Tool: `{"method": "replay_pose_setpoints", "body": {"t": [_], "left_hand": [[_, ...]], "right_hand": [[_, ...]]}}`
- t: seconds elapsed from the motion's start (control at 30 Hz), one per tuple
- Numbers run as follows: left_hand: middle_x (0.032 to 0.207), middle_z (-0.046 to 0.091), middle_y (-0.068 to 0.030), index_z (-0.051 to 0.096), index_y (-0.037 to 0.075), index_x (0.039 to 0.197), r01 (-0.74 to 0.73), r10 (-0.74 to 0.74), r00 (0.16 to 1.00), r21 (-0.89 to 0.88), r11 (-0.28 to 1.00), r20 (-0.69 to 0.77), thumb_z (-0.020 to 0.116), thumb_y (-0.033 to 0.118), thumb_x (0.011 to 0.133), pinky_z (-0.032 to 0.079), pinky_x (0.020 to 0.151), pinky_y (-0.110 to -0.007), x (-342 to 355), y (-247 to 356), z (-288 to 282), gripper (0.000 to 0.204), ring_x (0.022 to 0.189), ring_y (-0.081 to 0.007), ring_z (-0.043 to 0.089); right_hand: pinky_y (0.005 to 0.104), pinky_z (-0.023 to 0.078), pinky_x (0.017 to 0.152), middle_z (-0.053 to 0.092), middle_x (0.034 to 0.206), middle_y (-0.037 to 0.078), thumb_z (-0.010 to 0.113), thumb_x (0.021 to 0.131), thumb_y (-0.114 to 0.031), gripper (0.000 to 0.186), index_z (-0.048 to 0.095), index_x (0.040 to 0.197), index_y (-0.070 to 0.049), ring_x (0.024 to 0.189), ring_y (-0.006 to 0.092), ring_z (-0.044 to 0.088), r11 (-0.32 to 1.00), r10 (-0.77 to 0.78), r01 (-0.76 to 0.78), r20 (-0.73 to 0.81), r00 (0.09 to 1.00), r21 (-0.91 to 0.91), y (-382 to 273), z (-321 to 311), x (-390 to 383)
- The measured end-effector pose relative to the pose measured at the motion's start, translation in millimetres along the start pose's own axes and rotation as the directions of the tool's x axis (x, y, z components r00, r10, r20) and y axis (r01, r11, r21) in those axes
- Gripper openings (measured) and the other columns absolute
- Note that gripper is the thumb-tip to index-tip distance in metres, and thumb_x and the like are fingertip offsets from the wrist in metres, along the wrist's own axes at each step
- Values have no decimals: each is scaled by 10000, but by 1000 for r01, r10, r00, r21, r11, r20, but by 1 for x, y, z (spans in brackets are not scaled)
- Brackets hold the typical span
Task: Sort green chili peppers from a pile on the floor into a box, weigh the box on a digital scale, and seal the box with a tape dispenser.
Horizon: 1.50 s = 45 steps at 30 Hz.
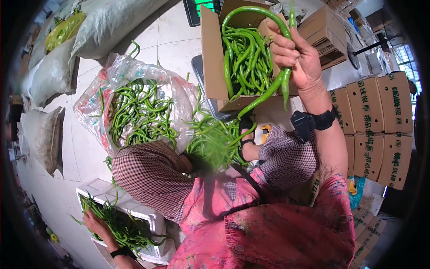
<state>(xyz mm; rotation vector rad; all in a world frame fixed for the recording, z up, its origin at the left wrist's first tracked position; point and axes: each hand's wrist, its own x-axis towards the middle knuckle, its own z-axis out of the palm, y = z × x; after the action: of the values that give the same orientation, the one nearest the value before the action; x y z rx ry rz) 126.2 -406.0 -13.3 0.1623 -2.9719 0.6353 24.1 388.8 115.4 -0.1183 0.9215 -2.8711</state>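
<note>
My right hand (291, 54) is raised at the upper right, closed around long green chili peppers (268, 89); one curves far over an open cardboard box (215, 62) full of similar peppers (246, 62). At the lower left, my left hand (96, 224) is down among peppers (130, 228) in a white foam box (98, 186), its fingertips partly hidden. Between them lie a crumpled clear plastic bag (89, 112) with scattered peppers (134, 116) and a blurred green heap (206, 143) by my feet.
Stuffed sacks (112, 22) line the left. A scale with a green display (195, 11) stands behind the box. Folded cardboard (322, 36) and stacked printed cartons (394, 107) are at the right. My legs (148, 175) and sandalled foot (248, 148) occupy the middle.
</note>
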Motion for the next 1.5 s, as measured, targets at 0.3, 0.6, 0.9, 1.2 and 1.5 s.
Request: {"method": "replay_pose_setpoints", "body": {"t": [0.3, 0.6, 0.9, 1.2, 1.5], "left_hand": [[1141, 570, -217, 544, 31, 1271, 256, -247, 967, -288, 923, 69, 509, 252, 955, 422, 906, -454, -81, -25, 35, 387, 1077, -380, 534], [1140, 584, -157, 574, -24, 1212, 207, -363, 932, -834, 511, 9, 542, 97, 945, 463, 881, -338, -14, 70, -22, 295, 1041, -253, 575], [1096, 620, -137, 562, -62, 1154, 185, -17, 982, -928, 322, 190, 477, -32, 929, 460, 916, -294, 15, 174, -27, 243, 1043, -196, 589], [1077, 672, -174, 575, -63, 1171, 393, 215, 866, -880, 266, 451, 577, 161, 911, 498, 856, -318, -8, 202, 12, 343, 968, -231, 646], [1041, 684, -169, 594, -54, 1148, 386, 272, 862, -902, 194, 427, 579, 145, 907, 508, 841, -320, -19, 262, 0, 313, 943, -227, 658]], "right_hand": [[201, 381, 497, 366, 774, 6, 399, 1042, -219, 462, 336, 1352, 117, 596, 59, 373, 996, 15, -23, 97, 995, 85, -5, -7, 10], [202, 383, 544, 388, 788, -11, 426, 1035, -233, 461, 376, 1336, 112, 616, 51, 370, 998, 3, -6, -38, 999, -70, -8, -29, 20], [273, 559, 718, 572, 963, 107, 636, 906, -71, 331, 498, 1167, 80, 771, 157, 613, 969, 19, -107, -364, 931, -224, -23, -95, 39], [291, 550, 767, 614, 954, 81, 617, 923, -96, 245, 505, 1121, -7, 835, 159, 622, 742, 158, -501, -610, 777, -446, -9, -128, 33], [274, 505, 655, 645, 936, 63, 654, 895, -332, 479, 543, 1237, -16, 840, 126, 608, -22, -10, -687, -687, 726, -726, -34, -99, 30]]}}
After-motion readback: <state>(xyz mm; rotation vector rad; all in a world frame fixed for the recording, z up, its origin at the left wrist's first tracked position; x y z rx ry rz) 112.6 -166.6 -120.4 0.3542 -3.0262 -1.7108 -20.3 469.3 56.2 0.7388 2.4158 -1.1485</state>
